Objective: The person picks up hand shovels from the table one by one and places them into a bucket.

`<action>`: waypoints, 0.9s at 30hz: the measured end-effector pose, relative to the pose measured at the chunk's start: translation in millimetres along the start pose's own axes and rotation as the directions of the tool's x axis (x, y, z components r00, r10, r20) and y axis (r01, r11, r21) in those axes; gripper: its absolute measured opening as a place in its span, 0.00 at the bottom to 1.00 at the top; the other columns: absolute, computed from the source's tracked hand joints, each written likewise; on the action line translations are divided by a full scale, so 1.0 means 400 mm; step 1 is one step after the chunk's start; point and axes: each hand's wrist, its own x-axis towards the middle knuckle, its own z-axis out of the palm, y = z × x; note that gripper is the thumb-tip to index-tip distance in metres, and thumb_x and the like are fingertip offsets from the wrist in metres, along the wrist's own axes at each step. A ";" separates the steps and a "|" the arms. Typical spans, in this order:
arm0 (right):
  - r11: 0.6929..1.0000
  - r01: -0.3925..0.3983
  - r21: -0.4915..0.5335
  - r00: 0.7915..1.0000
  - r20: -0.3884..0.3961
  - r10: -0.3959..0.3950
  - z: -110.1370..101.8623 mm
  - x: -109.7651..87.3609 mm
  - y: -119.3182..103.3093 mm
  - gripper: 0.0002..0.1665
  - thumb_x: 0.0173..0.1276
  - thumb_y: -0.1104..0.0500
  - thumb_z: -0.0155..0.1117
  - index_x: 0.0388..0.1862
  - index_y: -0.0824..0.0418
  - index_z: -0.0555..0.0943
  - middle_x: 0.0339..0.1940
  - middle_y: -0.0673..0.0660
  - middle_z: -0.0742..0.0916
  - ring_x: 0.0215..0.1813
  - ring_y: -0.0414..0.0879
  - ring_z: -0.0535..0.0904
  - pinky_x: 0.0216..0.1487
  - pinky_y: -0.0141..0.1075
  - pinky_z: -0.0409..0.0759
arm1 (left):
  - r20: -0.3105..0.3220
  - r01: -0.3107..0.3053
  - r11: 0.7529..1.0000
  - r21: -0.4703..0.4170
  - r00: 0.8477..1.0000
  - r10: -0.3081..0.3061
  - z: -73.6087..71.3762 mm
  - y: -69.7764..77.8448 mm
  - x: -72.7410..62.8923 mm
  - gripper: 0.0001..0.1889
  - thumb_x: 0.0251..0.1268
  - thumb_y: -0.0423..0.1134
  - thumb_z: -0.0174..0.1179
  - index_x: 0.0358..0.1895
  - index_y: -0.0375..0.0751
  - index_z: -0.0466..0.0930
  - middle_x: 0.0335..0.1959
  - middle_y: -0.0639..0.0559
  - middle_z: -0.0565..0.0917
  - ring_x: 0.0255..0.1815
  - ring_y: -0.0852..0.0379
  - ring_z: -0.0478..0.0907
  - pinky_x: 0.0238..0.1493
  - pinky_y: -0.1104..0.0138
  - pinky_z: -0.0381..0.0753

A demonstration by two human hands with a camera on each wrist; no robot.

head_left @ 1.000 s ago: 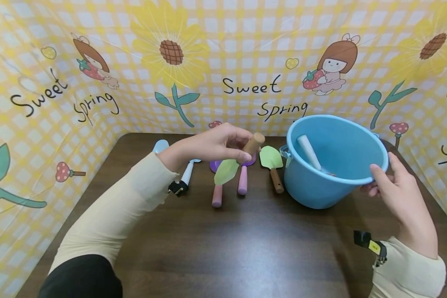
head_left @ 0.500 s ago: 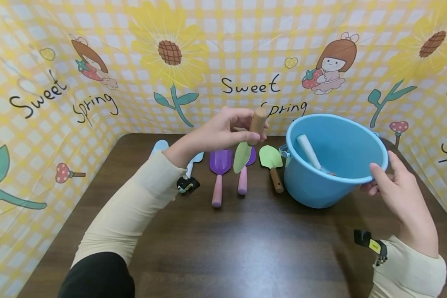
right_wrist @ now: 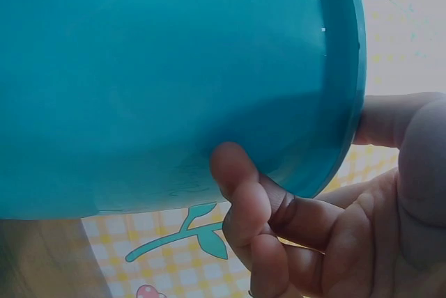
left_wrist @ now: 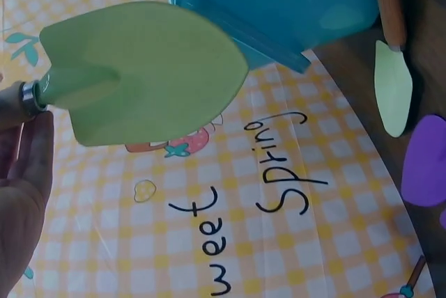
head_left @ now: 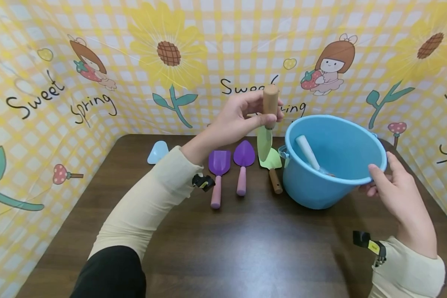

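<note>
My left hand (head_left: 242, 114) pinches the wooden handle of a light green trowel (head_left: 264, 142), held in the air with its blade pointing down, left of the blue bucket (head_left: 316, 190). In the left wrist view the trowel's broad pointed blade (left_wrist: 146, 72) shows in full. At the bucket's right side my right hand (head_left: 402, 194) grips the rim, thumb on top and fingers below. The bucket leans toward me. Inside it lies a tool with a pale handle (head_left: 307, 152); its far end is mostly hidden by the near wall.
On the brown table (head_left: 223, 248) lie a purple square-ended shovel (head_left: 219, 162), a purple pointed trowel (head_left: 243, 154) and a green one with a brown handle (head_left: 275, 181). A light blue blade (head_left: 158, 152) shows behind my left sleeve. Patterned cloth (head_left: 208, 49) stands behind.
My left hand has risen and moved right with the green trowel, whose blade has swung to point down. The purple tools are uncovered. My right hand and the bucket have stayed in place.
</note>
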 end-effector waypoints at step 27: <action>1.000 -0.011 0.008 1.000 -0.008 0.012 0.004 -0.001 -0.007 0.40 0.81 0.49 0.44 0.80 0.66 0.45 0.20 0.37 0.83 0.24 0.35 0.78 0.30 0.20 0.73 | -0.154 -0.088 0.993 -0.082 0.985 0.075 0.087 0.005 0.104 0.15 0.64 0.24 0.62 0.53 0.23 0.78 0.46 0.33 0.85 0.46 0.54 0.85 0.54 0.66 0.82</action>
